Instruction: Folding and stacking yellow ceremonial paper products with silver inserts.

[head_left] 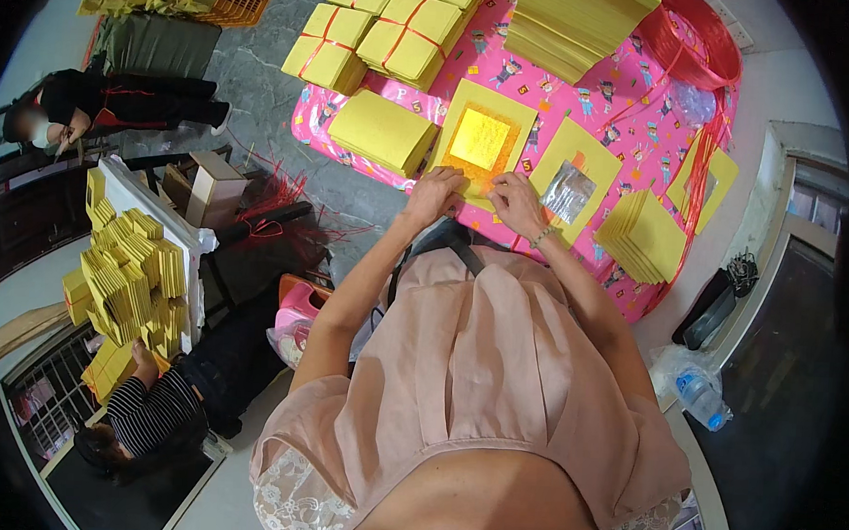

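Note:
A yellow paper sheet (514, 115) with an orange patch and a shiny gold foil square (479, 139) lies in front of me at the table's near edge. My left hand (434, 194) is closed at its near left corner, fingers bent onto the paper. At the near right corner my right hand (519, 206), with a bracelet at the wrist, pinches the same edge. Just left of it rests a stack of yellow paper (381, 133). To the right is another yellow sheet (593, 159) bearing a silver foil square (568, 193).
Bundles tied with red string (411, 28) and a tall yellow paper stack (572, 30) stand farther back on the pink patterned tablecloth (555, 100). Folded yellow pieces (642, 238) and red string (689, 54) are at right. Two people work at left near a piled table (196, 283).

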`<state>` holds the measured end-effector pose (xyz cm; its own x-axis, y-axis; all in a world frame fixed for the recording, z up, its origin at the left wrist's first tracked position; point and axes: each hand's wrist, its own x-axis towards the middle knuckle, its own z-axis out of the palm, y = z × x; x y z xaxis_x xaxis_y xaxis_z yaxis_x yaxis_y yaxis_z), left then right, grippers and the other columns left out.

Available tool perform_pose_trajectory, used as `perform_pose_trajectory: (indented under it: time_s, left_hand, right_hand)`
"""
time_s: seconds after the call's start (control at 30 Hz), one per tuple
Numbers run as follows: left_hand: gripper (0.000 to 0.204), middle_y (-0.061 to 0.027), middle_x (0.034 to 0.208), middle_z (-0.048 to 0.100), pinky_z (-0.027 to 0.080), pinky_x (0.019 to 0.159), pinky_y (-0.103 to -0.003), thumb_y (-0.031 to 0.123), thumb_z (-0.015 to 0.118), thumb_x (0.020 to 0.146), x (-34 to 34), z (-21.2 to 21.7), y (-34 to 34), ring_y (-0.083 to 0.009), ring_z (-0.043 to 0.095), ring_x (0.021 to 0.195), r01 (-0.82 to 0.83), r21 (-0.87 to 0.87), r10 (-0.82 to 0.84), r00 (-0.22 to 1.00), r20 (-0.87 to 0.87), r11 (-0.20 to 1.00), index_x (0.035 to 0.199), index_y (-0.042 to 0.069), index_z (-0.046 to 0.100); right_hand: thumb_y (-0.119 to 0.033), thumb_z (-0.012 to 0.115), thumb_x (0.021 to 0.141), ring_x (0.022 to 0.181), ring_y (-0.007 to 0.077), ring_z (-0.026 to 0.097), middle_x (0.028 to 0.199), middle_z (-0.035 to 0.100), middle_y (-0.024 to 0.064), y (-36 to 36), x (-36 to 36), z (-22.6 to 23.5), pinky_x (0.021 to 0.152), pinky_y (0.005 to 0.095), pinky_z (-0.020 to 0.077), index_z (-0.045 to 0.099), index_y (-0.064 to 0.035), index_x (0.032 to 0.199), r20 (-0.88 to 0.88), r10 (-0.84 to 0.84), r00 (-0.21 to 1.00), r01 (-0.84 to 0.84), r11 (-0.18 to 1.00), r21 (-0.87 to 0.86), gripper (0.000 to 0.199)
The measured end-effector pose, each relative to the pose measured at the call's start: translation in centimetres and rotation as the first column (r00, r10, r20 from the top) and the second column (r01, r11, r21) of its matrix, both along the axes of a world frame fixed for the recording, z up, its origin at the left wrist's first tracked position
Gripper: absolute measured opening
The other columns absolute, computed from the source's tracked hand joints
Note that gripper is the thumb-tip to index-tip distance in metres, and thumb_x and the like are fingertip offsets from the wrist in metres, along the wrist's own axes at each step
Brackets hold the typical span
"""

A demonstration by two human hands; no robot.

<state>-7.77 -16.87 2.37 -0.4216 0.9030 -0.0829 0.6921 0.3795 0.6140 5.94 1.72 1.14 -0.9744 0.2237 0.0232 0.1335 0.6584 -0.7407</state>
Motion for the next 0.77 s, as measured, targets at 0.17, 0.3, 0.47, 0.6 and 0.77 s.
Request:
perform_pose_trajectory:
  time_s: [0.17, 0.3, 0.47, 0.6, 0.77]
  left_hand:
    - [0.036, -0.0138, 0.119, 0.062, 0.047, 0.095, -0.039, 0.009, 0.070, 0.071, 0.1, 0.2, 0.0, -0.0321, 0.057, 0.110, -0.001, 0.027, 0.001, 1.000, -0.014, 1.000, 0.106, 0.004, 0.063]
    - [0.037, -0.0135, 0.119, 0.062, 0.047, 0.094, -0.040, 0.010, 0.071, 0.071, 0.0, 0.3, 0.0, -0.0318, 0.057, 0.110, -0.001, 0.040, 0.001, 1.000, -0.009, 0.999, 0.107, 0.005, 0.063]
    - [0.034, -0.0121, 0.118, 0.063, 0.047, 0.093, -0.040, 0.014, 0.069, 0.077, -0.1, 0.8, 0.6, -0.0307, 0.058, 0.110, 0.018, -0.008, -0.018, 1.000, -0.008, 1.000, 0.110, 0.006, 0.064]
    - [0.038, -0.0130, 0.118, 0.062, 0.044, 0.096, -0.042, 0.018, 0.066, 0.082, 0.1, 1.9, 1.7, -0.0296, 0.058, 0.110, 0.026, -0.204, -0.035, 0.998, -0.044, 0.979, 0.119, 0.009, 0.059]
    - [0.061, -0.0184, 0.139, 0.047, 0.032, 0.110, -0.045, 0.022, 0.069, 0.082, 1.1, 2.7, 2.3, -0.0333, 0.042, 0.132, -0.011, 0.066, 0.029, 0.960, -0.279, 0.998, 0.138, 0.015, 0.046]
  right_hand:
    - [-0.016, 0.067, 0.080, 0.096, 0.0302, 0.057, 0.099, 0.064, 0.0125, 0.0, -0.1, 0.2, 0.084, 0.0392, 0.0463, 0.069, -0.0008, 0.076, 0.032, 0.016, 0.999, -0.016, 1.000, 0.002, 0.016]
    - [-0.016, 0.067, 0.080, 0.095, 0.0301, 0.057, 0.098, 0.064, 0.0125, 0.1, -0.3, 0.3, 0.084, 0.0397, 0.0463, 0.068, -0.0005, 0.075, 0.042, 0.016, 0.999, -0.016, 1.000, 0.007, 0.017]
    - [-0.015, 0.063, 0.084, 0.089, 0.0304, 0.057, 0.092, 0.063, 0.0128, -0.1, -0.3, 0.5, 0.079, 0.0402, 0.0467, 0.065, -0.0011, 0.081, -0.035, 0.010, 0.999, -0.008, 0.999, 0.049, 0.015]
    - [-0.016, 0.059, 0.089, 0.086, 0.0319, 0.058, 0.088, 0.062, 0.0137, -0.3, -0.2, 1.1, 0.076, 0.0416, 0.0468, 0.061, -0.0027, 0.089, 0.026, -0.021, 0.999, 0.018, 0.996, 0.084, 0.014]
    - [-0.019, 0.055, 0.095, 0.088, 0.0333, 0.061, 0.088, 0.061, 0.0158, 0.7, -1.2, 1.6, 0.075, 0.0421, 0.0475, 0.056, -0.0071, 0.098, 0.133, -0.127, 0.983, 0.123, 0.992, 0.038, 0.013]
